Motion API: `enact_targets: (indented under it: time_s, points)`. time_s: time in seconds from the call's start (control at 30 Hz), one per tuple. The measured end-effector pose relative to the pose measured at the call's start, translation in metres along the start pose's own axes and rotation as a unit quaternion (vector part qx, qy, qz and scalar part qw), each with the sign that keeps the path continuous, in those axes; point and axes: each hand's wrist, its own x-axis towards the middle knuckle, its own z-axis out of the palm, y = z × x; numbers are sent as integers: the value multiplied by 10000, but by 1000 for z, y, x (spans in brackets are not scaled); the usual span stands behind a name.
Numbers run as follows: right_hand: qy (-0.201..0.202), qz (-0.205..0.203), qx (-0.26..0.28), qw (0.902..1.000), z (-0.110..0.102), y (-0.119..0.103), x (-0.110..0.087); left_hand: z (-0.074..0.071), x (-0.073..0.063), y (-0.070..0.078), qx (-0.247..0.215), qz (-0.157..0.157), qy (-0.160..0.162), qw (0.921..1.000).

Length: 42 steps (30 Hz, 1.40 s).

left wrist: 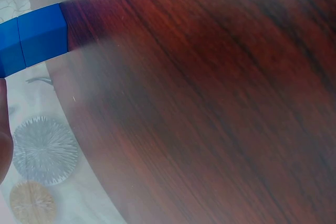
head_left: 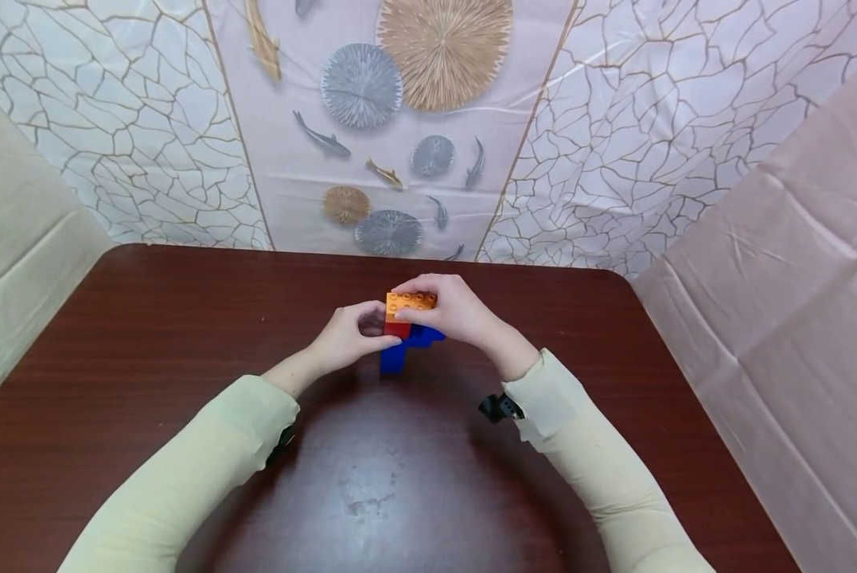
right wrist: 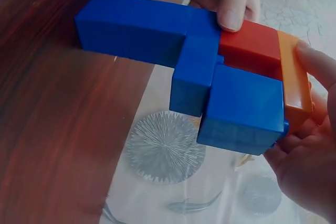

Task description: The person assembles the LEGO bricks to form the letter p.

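In the head view, a structure of toy building bricks stands mid-table between both hands. Its blue bricks (head_left: 392, 360) form an upright column with a stepped arm reaching right. A red brick (head_left: 397, 329) sits above the column, topped by a studded orange brick (head_left: 398, 302). My left hand (head_left: 338, 341) grips the structure from the left, its thumb where red meets blue. My right hand (head_left: 457, 306) pinches the orange brick from the right. The right wrist view shows a gap between the red brick (right wrist: 252, 40) and a blue brick (right wrist: 244, 100) beside it.
The dark wooden table (head_left: 149, 334) has its far edge behind the hands, against a patterned cloth (head_left: 399, 231). Pale cloth (head_left: 779, 263) hangs along the right side. A small black device (head_left: 501, 407) is at the right cuff.
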Motion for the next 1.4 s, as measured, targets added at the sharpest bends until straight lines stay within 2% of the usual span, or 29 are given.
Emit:
enact_targets:
  time_s: [0.27,0.43,0.63,0.8,1.0,1.13,1.4]
  points:
    - [-171,450,649,9967,-7,12,-8,1,1,0,7,-72,21,10000]
    - [-31,609,804,9949,-15,22,-17,0,0,2,40,-117,55,9999]
    - [186,507,725,9959,-17,27,-23,1,0,2,44,-160,44,9999]
    - [182,458,506,9975,-17,25,-23,1,1,0,-5,-169,51,9998]
    - [259,574,765,9951,-13,27,-25,1,1,-1,-82,-236,49,9997]
    - [325,469,985,9935,-9,31,-27,3,-1,0,-90,-250,110,9996]
    - [452,190,842,9952,-3,39,-32,7,-2,-3,-6,-258,166,9995]
